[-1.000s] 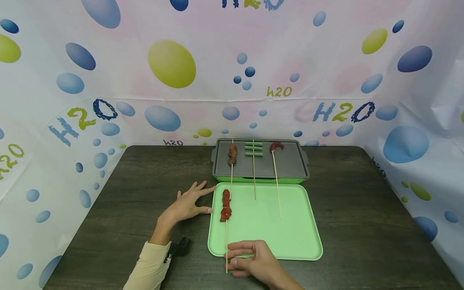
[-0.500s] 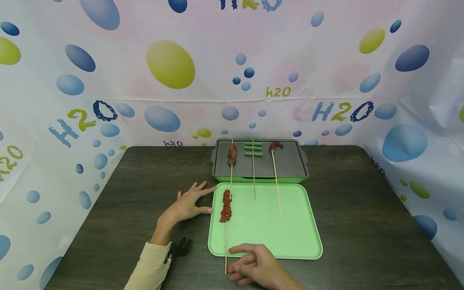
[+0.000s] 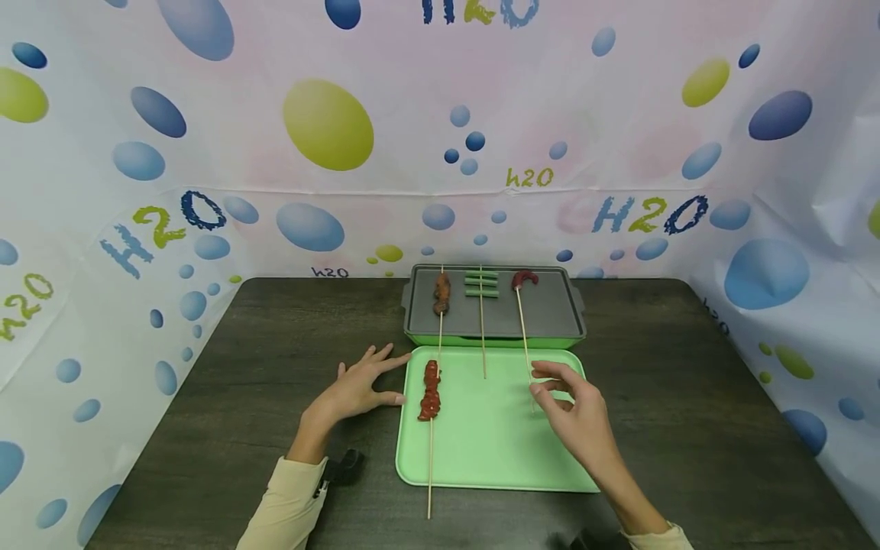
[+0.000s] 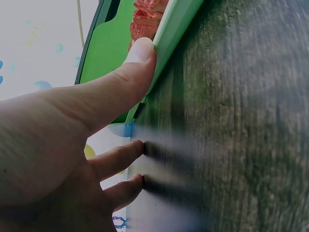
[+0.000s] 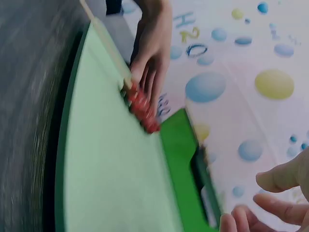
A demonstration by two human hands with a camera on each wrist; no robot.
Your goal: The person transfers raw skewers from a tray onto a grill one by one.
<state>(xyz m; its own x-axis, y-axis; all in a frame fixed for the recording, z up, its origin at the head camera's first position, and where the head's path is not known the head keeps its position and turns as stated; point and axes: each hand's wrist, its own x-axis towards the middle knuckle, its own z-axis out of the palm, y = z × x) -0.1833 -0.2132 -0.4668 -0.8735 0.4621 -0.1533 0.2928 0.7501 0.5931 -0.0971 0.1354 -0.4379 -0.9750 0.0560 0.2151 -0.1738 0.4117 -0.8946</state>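
Note:
My left hand (image 3: 352, 391) lies spread at the left side of the light green tray (image 3: 495, 458), its thumb (image 4: 137, 60) against the rim. On the tray's left part lies a skewer with red meat pieces (image 3: 429, 393), its bare stick reaching past the front edge. My right hand (image 3: 580, 416) hovers over the tray's right part, thumb and forefinger apart, beside the stick end of a skewer with a curled dark red piece (image 3: 522, 277). The right wrist view shows nothing between those fingers (image 5: 277, 176).
Behind the tray stands a green grill with a grey plate (image 3: 560, 309). Across it lie a brown meat skewer (image 3: 441, 294) and a skewer of green pieces (image 3: 490, 292), their sticks pointing towards me. A patterned sheet (image 3: 412, 114) hangs behind the dark wooden table (image 3: 687, 428).
The right hand has let go of the red meat skewer's stick and moved up and right to the curled red piece's skewer. The left hand stays in place.

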